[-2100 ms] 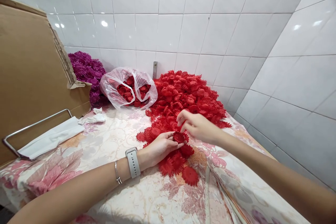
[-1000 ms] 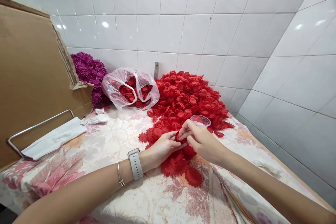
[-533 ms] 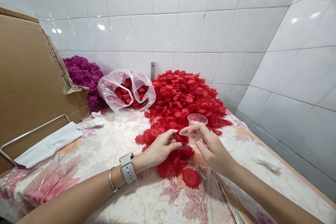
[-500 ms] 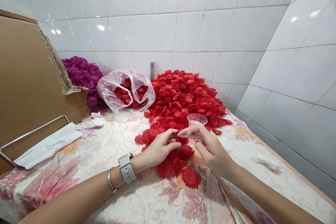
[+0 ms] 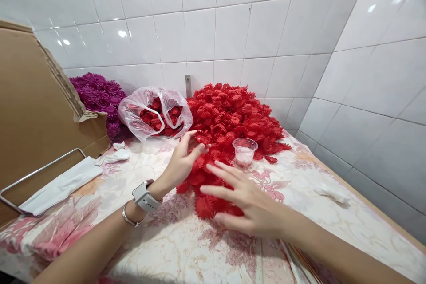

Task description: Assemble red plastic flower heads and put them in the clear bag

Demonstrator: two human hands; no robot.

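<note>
On the flowered tablecloth (image 5: 173, 248), the left hand (image 5: 182, 162) pinches a red paper flower (image 5: 202, 137) at the pile's (image 5: 233, 115) seven o'clock edge; the right hand (image 5: 246, 202) hovers flat with fingers spread, empty, over loose flowers, a plastic cup (image 5: 244, 151) at its twelve o'clock

Left hand (image 5: 183, 157) is lifting off the surface, wrist bent back, palm facing away, fingers loosely curled with thumb and forefinger tips pinching together. Left forearm is reaching in from the lower left, a watch and bangle sitting at the wrist. Right hand (image 5: 244, 202) is hovering low, palm down, fingers spread and stretched toward the left. Right forearm is entering from the lower right.
</note>
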